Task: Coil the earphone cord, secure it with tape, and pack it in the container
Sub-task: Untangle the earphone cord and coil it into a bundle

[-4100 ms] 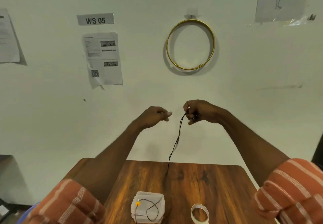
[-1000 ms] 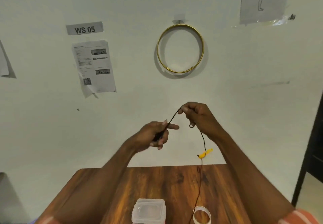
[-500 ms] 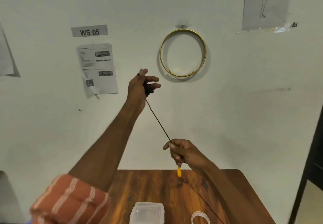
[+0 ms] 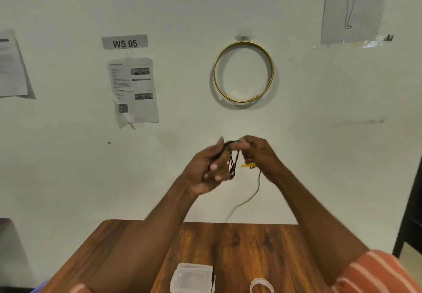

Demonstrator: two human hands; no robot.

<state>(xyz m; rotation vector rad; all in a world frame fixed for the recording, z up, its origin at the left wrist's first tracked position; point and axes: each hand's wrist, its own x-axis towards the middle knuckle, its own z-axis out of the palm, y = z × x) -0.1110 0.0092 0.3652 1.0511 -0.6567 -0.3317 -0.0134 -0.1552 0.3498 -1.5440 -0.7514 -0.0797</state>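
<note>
Glossy brown wood table [image 4: 246, 244]; clear smooth plastic container [image 4: 191, 280]; translucent tape roll [image 4: 262, 285]; shiny gold metal ring [image 4: 243, 72] and matt paper sheet [image 4: 133, 89] on matt wall [image 4: 68, 167].

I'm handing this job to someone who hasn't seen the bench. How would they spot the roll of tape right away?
Start at the brown wooden table below the white wall, and look along its near edge at the bottom of the view. There a clear plastic lidded container sits, and just to its right lies the roll of tape, partly cut off by the frame. It is a pale open ring, not a box.
</note>
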